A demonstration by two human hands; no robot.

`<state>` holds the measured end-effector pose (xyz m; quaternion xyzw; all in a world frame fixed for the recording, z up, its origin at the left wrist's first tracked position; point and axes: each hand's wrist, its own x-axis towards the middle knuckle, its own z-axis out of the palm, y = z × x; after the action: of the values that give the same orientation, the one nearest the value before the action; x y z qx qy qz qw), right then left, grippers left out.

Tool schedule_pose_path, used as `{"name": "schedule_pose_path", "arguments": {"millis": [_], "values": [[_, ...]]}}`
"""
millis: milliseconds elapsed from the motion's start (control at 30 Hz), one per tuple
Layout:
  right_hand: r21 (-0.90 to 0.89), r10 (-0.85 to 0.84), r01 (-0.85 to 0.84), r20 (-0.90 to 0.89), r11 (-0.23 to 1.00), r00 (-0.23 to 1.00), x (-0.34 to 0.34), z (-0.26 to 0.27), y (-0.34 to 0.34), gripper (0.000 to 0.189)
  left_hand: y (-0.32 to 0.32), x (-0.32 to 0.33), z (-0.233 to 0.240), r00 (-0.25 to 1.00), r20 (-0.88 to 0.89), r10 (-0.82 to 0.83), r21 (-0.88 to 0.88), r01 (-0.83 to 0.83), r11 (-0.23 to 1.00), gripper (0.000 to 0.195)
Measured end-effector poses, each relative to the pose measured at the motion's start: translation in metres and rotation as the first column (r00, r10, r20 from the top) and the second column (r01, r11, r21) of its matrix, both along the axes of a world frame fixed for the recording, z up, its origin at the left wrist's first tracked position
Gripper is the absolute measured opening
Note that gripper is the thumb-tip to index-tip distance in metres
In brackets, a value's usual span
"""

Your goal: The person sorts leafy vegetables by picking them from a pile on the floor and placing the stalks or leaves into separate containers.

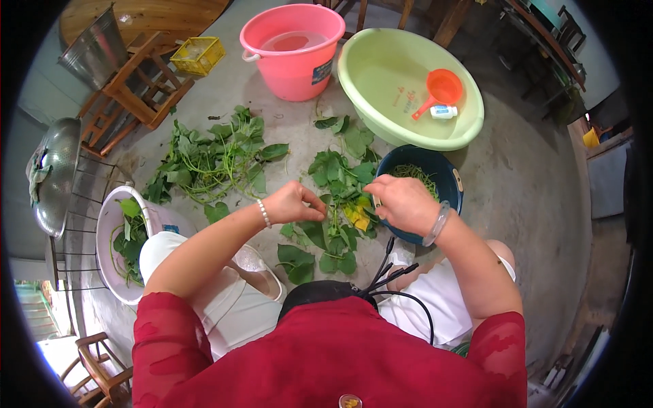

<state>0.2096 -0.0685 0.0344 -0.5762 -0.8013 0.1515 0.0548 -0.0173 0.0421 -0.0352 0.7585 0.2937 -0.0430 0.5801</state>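
My left hand [296, 201], with a beaded bracelet at the wrist, has thumb and fingers drawn together over a pile of green leaves on stems [334, 176]. A dark green leaf [314, 233] shows just below its fingertips; whether they grip it I cannot tell. My right hand [405, 203], wearing a clear bangle, hovers over the near left rim of a dark blue bucket [451, 196]. Its fingers are bent towards the thumb, and anything thin between them is too small to make out. Cut green stems [416, 173] lie inside the bucket. Yellowed leaves [358, 217] show between my hands.
A larger heap of leafy stems [219, 153] lies at left on the concrete floor. Beyond stand a pink bucket [293, 76] and a pale green basin [377, 76] holding an orange dipper [444, 86] and white bottle [443, 112]. A whitish bucket [107, 229] of leaves stands by my left knee.
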Motion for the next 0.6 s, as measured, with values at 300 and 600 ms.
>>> {"name": "schedule_pose_path", "arguments": {"millis": [300, 600], "values": [[-0.439, -0.3, -0.025, -0.654, 0.898, 0.694, -0.037, 0.0, -0.002, 0.025, -0.026, -0.014, 0.056, 0.877, 0.324, 0.354, -0.527, -0.143, 0.838, 0.008], [0.132, 0.003, 0.029, -0.234, 0.991, 0.972, -0.035, -0.016, -0.004, 0.004, -0.03, 0.015, 0.069, 0.877, 0.481, -0.02, 0.448, -0.226, 0.865, 0.048]]}}
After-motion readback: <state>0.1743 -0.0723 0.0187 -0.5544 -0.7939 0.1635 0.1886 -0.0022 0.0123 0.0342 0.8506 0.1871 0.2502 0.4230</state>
